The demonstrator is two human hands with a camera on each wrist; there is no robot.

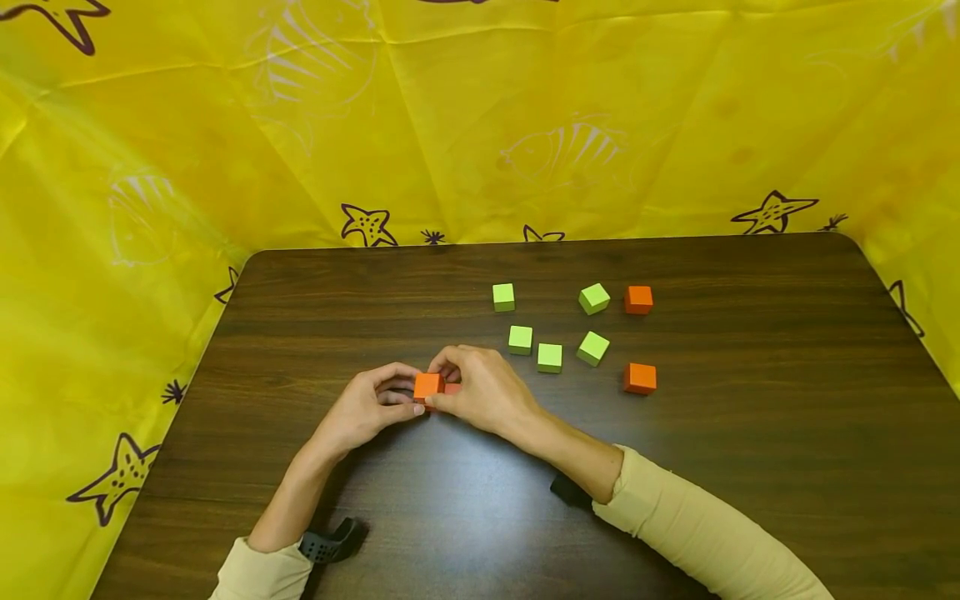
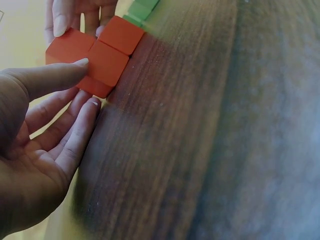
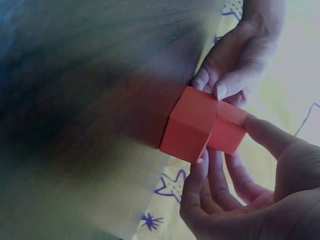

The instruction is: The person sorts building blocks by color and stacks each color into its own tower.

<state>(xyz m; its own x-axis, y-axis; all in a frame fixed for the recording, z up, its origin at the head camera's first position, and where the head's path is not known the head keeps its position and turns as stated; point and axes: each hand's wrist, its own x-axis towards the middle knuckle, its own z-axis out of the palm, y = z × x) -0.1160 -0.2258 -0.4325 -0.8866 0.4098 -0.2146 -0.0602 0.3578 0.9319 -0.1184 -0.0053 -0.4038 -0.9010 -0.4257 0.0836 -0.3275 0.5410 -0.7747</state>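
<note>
Partly covered by the right hand [image 1: 483, 387] in the head view: orange cubes [image 1: 428, 385], too overlapped for a sure count. Largely concealed beneath the right forearm [image 1: 570, 454]: a dark object [image 1: 572, 492], not identifiable. Cut off at the lower edge: both sleeves [image 1: 705, 517] and the near side of the tabletop [image 1: 787, 467]. Cropped above: a printed yellow cloth [image 1: 465, 125]. In the left wrist view, blurred and truncated at top: green cubes [image 2: 144, 8]; cropped at left: the left hand [image 2: 37, 160]. In the right wrist view, out of focus: the tabletop; hidden behind the orange cubes: ends of some right-hand fingers [image 3: 218, 182].
</note>
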